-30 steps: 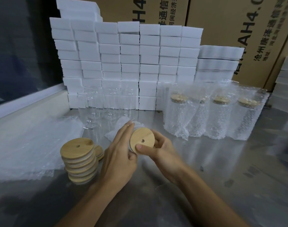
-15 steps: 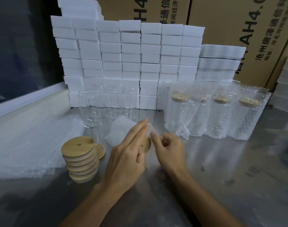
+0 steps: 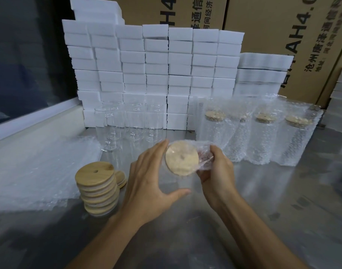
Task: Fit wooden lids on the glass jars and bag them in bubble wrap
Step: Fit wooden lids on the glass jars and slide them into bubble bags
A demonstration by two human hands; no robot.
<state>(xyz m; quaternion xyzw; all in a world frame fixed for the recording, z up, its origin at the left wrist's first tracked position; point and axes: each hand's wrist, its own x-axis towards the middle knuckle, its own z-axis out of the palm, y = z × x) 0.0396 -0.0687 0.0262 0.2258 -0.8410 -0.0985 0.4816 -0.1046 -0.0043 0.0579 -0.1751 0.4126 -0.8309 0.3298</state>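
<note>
A lidded glass jar lies on its side above the table, its wooden lid [image 3: 180, 161] facing me through a bubble wrap bag [image 3: 204, 152] that covers it. My right hand [image 3: 217, 171] grips the bagged jar from the right, fingers curled into the wrap. My left hand [image 3: 150, 181] is spread beside the lid, its fingers straight along the upper left edge and its thumb stretched out below. A stack of wooden lids [image 3: 96, 189] stands to the left. Several empty glass jars [image 3: 127, 125] stand behind it.
Several bagged jars [image 3: 263, 136] stand in a row at the right. A pile of flat bubble wrap bags [image 3: 36, 167] lies at the left. White boxes [image 3: 156, 70] are stacked at the back before cardboard cartons [image 3: 282, 35]. The steel table [image 3: 263, 210] runs under everything.
The bare lidded jar both hands held now sits inside the bubble wrap bag. The lid has turned to face me, and my left hand has spread open.
</note>
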